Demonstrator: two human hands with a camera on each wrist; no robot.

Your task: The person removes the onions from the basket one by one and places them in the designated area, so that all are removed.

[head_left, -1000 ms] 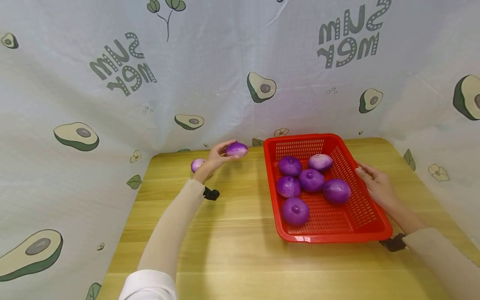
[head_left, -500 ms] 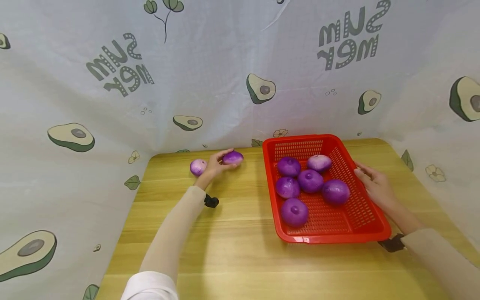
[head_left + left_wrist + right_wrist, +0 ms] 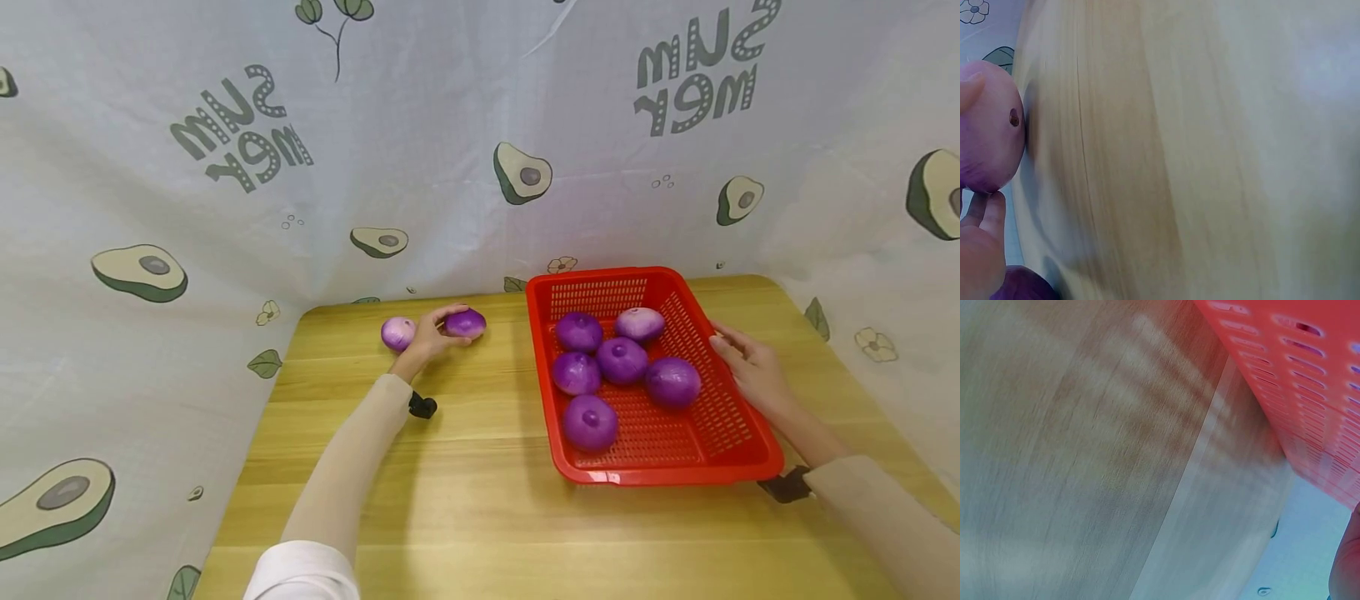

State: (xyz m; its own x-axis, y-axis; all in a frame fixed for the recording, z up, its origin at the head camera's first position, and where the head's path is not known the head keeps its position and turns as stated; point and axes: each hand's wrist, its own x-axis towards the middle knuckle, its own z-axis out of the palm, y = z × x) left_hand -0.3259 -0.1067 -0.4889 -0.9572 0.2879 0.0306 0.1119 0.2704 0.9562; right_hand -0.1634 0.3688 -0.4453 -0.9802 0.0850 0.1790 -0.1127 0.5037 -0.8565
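My left hand (image 3: 431, 337) grips a purple onion (image 3: 467, 323) at the back of the table, thumb on one side and fingers on the other. In the left wrist view the gripped onion (image 3: 991, 134) sits low over the wood, its root spot facing the table; I cannot tell whether it touches. A paler onion (image 3: 398, 333) lies just left of that hand. My right hand (image 3: 757, 371) holds the right rim of a red plastic basket (image 3: 551, 400), with its thumb over the rim. Several purple onions (image 3: 622, 360) lie inside the basket.
The wooden table (image 3: 465, 500) carries everything. A white cloth (image 3: 420, 125) printed with avocados hangs behind it and along both sides. In the right wrist view the slotted basket wall (image 3: 1310, 381) stands close above the wood.
My left hand has lowered the onion toward the table and slightly left, bringing the paler onion fully into view. The right hand and basket have stayed put.
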